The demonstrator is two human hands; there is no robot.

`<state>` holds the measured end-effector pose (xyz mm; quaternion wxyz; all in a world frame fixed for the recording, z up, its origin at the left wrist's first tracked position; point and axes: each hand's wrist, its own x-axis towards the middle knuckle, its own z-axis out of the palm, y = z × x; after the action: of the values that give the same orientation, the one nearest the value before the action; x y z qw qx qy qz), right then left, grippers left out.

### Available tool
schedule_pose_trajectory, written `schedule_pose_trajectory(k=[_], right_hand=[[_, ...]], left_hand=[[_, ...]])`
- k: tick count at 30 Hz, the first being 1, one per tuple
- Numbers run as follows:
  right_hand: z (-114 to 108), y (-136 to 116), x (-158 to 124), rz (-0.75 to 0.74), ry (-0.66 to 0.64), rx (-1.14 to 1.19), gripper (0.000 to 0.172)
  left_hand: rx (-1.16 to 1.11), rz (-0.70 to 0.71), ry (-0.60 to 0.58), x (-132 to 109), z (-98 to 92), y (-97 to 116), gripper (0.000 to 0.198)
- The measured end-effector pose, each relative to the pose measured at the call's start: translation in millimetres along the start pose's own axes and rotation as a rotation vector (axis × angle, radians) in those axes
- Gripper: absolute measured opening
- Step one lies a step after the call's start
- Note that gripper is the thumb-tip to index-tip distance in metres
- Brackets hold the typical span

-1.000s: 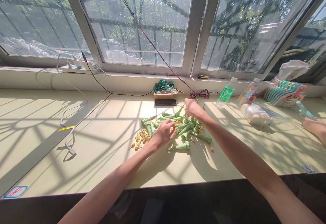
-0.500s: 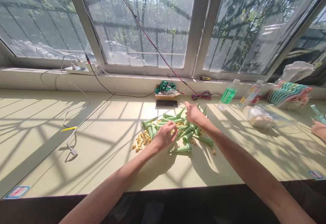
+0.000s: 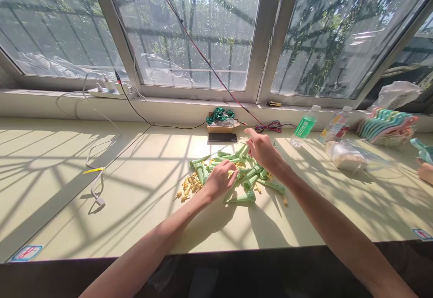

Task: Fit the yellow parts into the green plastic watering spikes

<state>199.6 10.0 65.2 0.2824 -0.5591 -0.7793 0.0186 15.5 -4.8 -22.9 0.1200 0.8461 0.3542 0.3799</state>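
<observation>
A heap of green plastic cone spikes (image 3: 248,176) lies on the pale worktop (image 3: 135,198), with a scatter of small yellow pieces (image 3: 189,185) at its left. My left hand (image 3: 219,179) rests on the heap's left side, fingers curled round a few yellow pieces. My right hand (image 3: 262,150) is raised over the back of the heap, fingers pinched on a green spike (image 3: 241,150).
A black phone (image 3: 222,137) and a small box with green wire (image 3: 220,119) sit behind the heap. Two bottles (image 3: 302,126), a clear bag (image 3: 345,155) and stacked colourful items (image 3: 385,124) stand right. Cables and a power strip (image 3: 101,90) lie left. Another person's hand (image 3: 425,169) shows at far right.
My right hand has pulled back a little toward me and lifted over the heap. The left hand has stayed on the yellow pieces. The other person's hand has drifted toward the right edge.
</observation>
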Motion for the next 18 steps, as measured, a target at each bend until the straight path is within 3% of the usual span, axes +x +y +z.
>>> schedule_pose_trajectory(k=[2,7,12,18], right_hand=[[3.9,0.2,-9.5,-0.059,0.077,0.047,0.034],[24.7,14.0,-36.5,-0.247,0.281,0.161,0.026],[43.1,21.6,-56.0,-0.176,0.377,0.311,0.022],[51.5,9.2,-73.3,-0.070,0.423,0.511,0.017]], left_hand=[[-0.021,-0.056,0.040,-0.5,-1.0,1.7,0.013],[-0.022,-0.069,0.054,-1.5,-1.6,5.4,0.041],[0.047,-0.022,-0.002,-3.8,-3.0,10.7,0.027],[0.120,0.006,-0.102,-7.4,-7.4,13.8,0.015]])
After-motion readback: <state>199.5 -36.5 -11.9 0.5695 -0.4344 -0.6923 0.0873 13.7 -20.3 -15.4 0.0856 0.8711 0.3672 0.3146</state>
